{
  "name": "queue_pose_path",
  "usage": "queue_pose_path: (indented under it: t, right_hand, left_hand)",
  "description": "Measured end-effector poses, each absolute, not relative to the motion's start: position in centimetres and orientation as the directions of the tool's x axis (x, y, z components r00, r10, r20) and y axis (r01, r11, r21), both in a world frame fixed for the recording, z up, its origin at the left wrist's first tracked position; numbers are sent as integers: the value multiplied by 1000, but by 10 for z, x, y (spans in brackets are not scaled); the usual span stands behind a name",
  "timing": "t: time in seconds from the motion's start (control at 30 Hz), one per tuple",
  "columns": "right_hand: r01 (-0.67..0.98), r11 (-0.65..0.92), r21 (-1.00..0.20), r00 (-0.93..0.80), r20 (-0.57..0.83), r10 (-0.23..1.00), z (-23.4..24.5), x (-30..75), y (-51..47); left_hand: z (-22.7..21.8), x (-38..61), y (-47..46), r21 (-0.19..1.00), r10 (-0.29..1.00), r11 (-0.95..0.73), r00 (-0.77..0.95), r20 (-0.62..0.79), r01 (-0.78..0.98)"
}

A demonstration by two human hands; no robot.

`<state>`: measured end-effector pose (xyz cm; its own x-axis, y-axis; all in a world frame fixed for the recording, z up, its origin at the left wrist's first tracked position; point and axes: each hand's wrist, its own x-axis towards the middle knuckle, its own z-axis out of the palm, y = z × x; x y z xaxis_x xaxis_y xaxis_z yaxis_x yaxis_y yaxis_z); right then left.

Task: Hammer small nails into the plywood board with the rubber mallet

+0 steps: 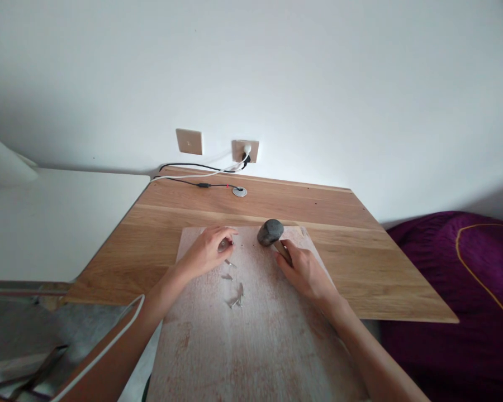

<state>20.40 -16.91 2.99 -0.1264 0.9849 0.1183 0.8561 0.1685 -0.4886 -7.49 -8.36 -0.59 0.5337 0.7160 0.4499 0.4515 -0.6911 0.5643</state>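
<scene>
My right hand (302, 269) is wrapped round the wooden handle of a mallet (271, 231), whose dark grey, rounded head hangs over the far part of a whitish worn board (218, 352). Near the board's far left edge is my left hand (210, 249), its fingers curled in a pinch. Something small and roundish shows between thumb and fingers, too unclear to name. Just below that hand, several thin metal pieces (235, 300) that look like nails lie loose on the board. A few small dark dots mark the surface between the two hands.
Under the board is a wooden tabletop (360, 268). Black and white cables run along its back to a wall socket (245, 151) and a round cable hole (240, 191). A white table (79, 218) adjoins at left; a purple cloth-covered thing (444, 279) stands at right.
</scene>
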Motion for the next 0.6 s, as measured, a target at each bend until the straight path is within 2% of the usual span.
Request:
queue_pose_path:
  t: [0.6]
  right_hand:
    - [850, 163, -501, -123, 113, 986, 34, 203, -170]
  left_hand:
    - [-5, -75, -84, 635, 750, -645, 510, 420, 426]
